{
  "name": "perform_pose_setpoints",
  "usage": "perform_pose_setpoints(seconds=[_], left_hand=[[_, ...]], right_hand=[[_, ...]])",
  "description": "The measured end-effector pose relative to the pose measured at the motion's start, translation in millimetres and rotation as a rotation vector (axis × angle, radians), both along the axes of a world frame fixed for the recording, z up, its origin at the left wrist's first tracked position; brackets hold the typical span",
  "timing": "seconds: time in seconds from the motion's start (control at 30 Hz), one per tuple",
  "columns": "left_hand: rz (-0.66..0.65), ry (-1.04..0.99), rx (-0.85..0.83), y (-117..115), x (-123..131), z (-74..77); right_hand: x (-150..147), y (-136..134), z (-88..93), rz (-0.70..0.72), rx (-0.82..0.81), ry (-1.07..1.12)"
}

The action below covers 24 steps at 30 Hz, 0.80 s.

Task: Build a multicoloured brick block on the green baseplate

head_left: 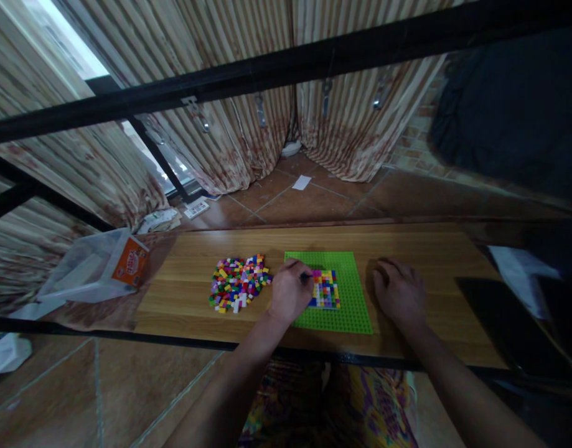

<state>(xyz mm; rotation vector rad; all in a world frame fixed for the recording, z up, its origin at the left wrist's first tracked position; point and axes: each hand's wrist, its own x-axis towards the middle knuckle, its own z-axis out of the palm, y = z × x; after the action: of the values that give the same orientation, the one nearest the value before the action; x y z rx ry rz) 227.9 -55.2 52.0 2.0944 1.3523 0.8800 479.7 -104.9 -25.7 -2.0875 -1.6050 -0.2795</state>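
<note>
A green studded baseplate [351, 298] lies on the wooden table [187, 249]. A patch of small coloured bricks [326, 290] is fixed on it near its left side. My left hand [290, 290] rests on the plate's left edge, fingers pinched at the top left corner of the patch; what they pinch is too small to make out. A heap of loose coloured bricks [239, 283] lies just left of that hand. My right hand [398, 291] lies on the table right of the plate, fingers curled down, with nothing visible in it.
A clear plastic bag with an orange label [103, 267] lies at the table's left end. White paper [519, 274] and a dark flat object [505, 323] sit at the right end. A black bar [267, 68] crosses overhead. Curtains hang behind, above a tiled floor.
</note>
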Motion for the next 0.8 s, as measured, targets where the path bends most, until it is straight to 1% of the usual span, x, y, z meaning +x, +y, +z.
perform_pose_setpoints(seconds=[0.4,0.53,0.8], left_hand=[[0.119,-0.124,-0.009,-4.1,5.9,-7.3],[0.131,-0.175,-0.017,-5.4,6.1,-11.8],[0.131,-0.181,-0.058,-10.1,1.0,-18.8]], right_hand=[[2.4,-0.1,-2.0,0.009,0.000,-0.008],[2.9,-0.5,-2.1,0.009,-0.005,-0.019],[4.5,-1.0,-3.4,0.021,0.000,-0.045]])
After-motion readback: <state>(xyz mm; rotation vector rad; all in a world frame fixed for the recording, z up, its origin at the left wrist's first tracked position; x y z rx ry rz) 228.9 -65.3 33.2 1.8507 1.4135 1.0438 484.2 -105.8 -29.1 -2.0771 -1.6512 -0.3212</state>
